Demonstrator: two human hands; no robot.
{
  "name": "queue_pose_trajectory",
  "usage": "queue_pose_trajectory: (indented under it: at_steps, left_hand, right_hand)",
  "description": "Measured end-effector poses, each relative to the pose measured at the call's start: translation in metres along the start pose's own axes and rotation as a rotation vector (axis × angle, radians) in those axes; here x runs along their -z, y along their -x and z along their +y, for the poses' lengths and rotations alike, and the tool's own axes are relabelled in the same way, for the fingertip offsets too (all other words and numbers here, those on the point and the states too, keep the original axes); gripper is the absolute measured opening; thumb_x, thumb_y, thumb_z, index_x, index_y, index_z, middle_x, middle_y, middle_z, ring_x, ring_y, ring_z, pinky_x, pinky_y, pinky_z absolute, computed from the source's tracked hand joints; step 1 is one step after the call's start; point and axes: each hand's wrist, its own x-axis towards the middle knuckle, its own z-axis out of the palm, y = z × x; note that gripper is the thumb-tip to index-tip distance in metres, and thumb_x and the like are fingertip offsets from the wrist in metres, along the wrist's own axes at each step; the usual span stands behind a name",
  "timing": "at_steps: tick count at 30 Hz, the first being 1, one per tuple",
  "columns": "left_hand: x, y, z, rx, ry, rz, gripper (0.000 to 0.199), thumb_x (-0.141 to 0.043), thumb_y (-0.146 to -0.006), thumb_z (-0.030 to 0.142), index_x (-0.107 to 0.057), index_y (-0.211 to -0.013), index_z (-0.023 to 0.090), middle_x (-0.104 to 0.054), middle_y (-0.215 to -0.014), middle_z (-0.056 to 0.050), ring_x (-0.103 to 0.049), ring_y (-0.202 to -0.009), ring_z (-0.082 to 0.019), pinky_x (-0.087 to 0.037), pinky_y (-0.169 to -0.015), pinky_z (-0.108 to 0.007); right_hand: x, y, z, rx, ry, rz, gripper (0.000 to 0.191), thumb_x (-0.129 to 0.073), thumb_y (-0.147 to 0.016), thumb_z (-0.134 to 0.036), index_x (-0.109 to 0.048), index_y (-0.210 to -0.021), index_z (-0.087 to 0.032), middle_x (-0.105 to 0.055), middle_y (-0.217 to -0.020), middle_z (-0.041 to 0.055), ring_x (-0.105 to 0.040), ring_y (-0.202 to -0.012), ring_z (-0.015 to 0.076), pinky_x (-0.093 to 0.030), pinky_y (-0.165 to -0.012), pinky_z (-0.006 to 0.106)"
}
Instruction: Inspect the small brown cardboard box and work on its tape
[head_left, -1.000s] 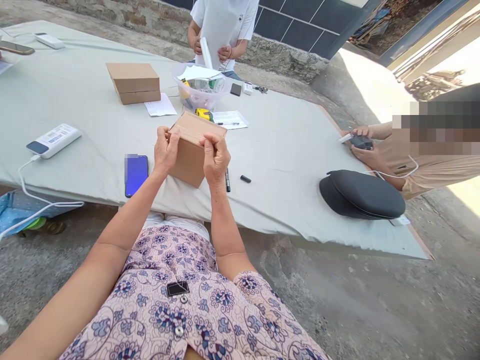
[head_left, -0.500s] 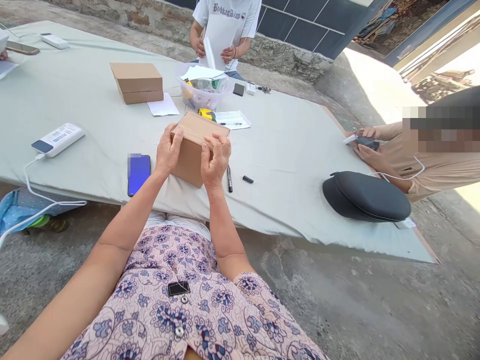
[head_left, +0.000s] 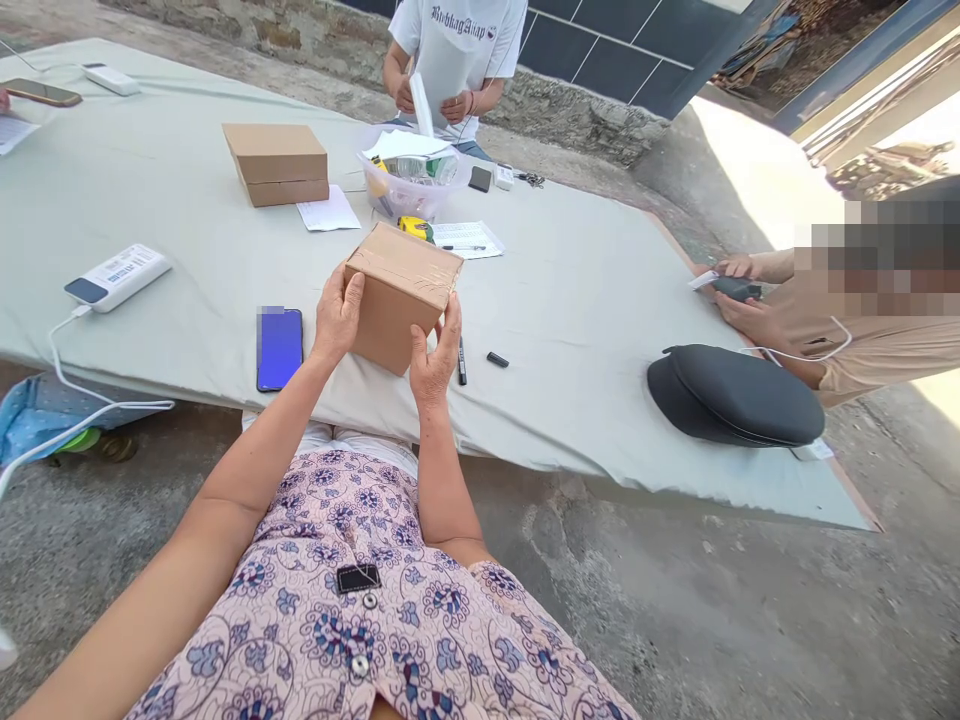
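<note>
Between my two hands is a brown cardboard box (head_left: 394,315), with clear tape showing along the right of its top. My left hand (head_left: 339,315) grips the box's left side, thumb on the near face. On the right side, my right hand (head_left: 437,355) holds it with the thumb on the near face and fingers along the edge. A black marker (head_left: 461,362) lies uncapped beside my right hand, and its cap (head_left: 497,359) is a little farther right. To the left of my left hand lies a phone (head_left: 280,348) with a blue screen.
A second cardboard box (head_left: 277,165), a plastic basket (head_left: 412,195) of items and a yellow tape measure (head_left: 415,228) stand farther back. A white power bank (head_left: 118,277) with a cable lies left, a black case (head_left: 735,395) right. Two people sit or stand around the table.
My right hand has moved from the top of the box down to its right side, uncovering the taped top. My left hand stays on the left side.
</note>
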Motion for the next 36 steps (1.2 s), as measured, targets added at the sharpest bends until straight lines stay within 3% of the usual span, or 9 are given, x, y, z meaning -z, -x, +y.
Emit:
queue_pose_trajectory:
  at_steps: [5,10,14,18,21,24,28,32,36]
  left_hand:
    - [-0.005,0.026,0.008,0.018,-0.011,0.025,0.068,-0.046,-0.092,0.079,-0.060,-0.131,0.025,-0.067,-0.131,-0.012,-0.064,-0.123,-0.027,-0.053,-0.105,-0.042]
    - [-0.011,0.065,0.031,-0.037,-0.145,-0.025,0.074,-0.061,-0.089,0.074,-0.052,-0.143,0.024,-0.065,-0.123,-0.013,-0.065,-0.113,-0.026,-0.059,-0.083,-0.036]
    - [-0.010,0.079,0.043,-0.121,-0.197,-0.073,0.072,-0.055,-0.092,0.074,-0.052,-0.143,0.024,-0.065,-0.114,-0.011,-0.064,-0.104,-0.024,-0.057,-0.085,-0.038]
    - [-0.005,0.066,0.040,-0.122,-0.154,-0.053,0.061,-0.055,-0.090,0.076,-0.061,-0.122,0.024,-0.061,-0.129,-0.013,-0.056,-0.129,-0.029,-0.051,-0.104,-0.045]
    - [-0.004,0.052,0.030,-0.080,-0.027,-0.138,0.075,-0.062,-0.084,0.079,-0.051,-0.136,0.026,-0.048,-0.152,-0.016,-0.042,-0.148,-0.034,-0.042,-0.117,-0.050]
    - [-0.007,0.040,0.019,-0.064,0.122,-0.265,0.093,-0.066,-0.081,0.079,-0.032,-0.154,0.032,-0.039,-0.162,-0.014,-0.036,-0.154,-0.034,-0.035,-0.122,-0.052]
    - [-0.010,0.029,0.012,0.025,0.240,-0.281,0.097,-0.071,-0.081,0.072,-0.028,-0.158,0.034,-0.057,-0.145,-0.013,-0.053,-0.140,-0.034,-0.042,-0.117,-0.050]
    - [-0.012,0.022,0.019,0.127,0.298,-0.221,0.074,-0.070,-0.082,0.068,-0.052,-0.140,0.026,-0.067,-0.131,-0.012,-0.062,-0.128,-0.032,-0.049,-0.108,-0.046]
    - [-0.015,0.020,0.029,0.183,0.337,-0.168,0.056,-0.067,-0.084,0.065,-0.058,-0.122,0.024,-0.071,-0.120,-0.009,-0.066,-0.114,-0.025,-0.052,-0.098,-0.038]
  right_hand:
    - [0.019,0.006,-0.009,-0.177,-0.140,-0.039,0.071,-0.047,-0.099,-0.064,-0.031,-0.160,-0.031,-0.046,-0.161,0.0139,-0.050,-0.147,0.0270,-0.053,-0.113,0.050]
    - [0.041,-0.004,-0.026,-0.279,-0.252,0.108,0.071,-0.051,-0.095,-0.067,-0.041,-0.151,-0.025,-0.053,-0.152,0.0148,-0.055,-0.141,0.0269,-0.045,-0.119,0.051]
    - [0.053,-0.013,-0.029,-0.396,-0.298,0.207,0.062,-0.051,-0.092,-0.070,-0.052,-0.133,-0.023,-0.063,-0.135,0.0126,-0.063,-0.125,0.0252,-0.051,-0.112,0.049]
    - [0.055,-0.019,-0.028,-0.448,-0.334,0.197,0.053,-0.058,-0.089,-0.063,-0.053,-0.123,-0.023,-0.065,-0.126,0.0090,-0.064,-0.120,0.0233,-0.051,-0.111,0.046]
    - [0.052,-0.021,-0.027,-0.442,-0.335,0.199,0.050,-0.057,-0.089,-0.059,-0.052,-0.123,-0.024,-0.063,-0.126,0.0085,-0.062,-0.121,0.0233,-0.049,-0.113,0.046]
    - [0.051,-0.023,-0.026,-0.445,-0.340,0.181,0.048,-0.054,-0.089,-0.058,-0.050,-0.123,-0.024,-0.062,-0.126,0.0089,-0.061,-0.123,0.0237,-0.046,-0.115,0.048]
    - [0.052,-0.025,-0.024,-0.467,-0.351,0.134,0.051,-0.054,-0.089,-0.057,-0.049,-0.127,-0.024,-0.062,-0.129,0.0086,-0.060,-0.124,0.0240,-0.046,-0.115,0.049]
    - [0.052,-0.026,-0.022,-0.466,-0.357,0.112,0.051,-0.054,-0.090,-0.058,-0.049,-0.128,-0.025,-0.062,-0.129,0.0078,-0.060,-0.125,0.0239,-0.047,-0.114,0.049]
    - [0.050,-0.026,-0.021,-0.465,-0.339,0.102,0.053,-0.052,-0.090,-0.059,-0.048,-0.131,-0.026,-0.061,-0.132,0.0077,-0.060,-0.126,0.0237,-0.046,-0.115,0.048]
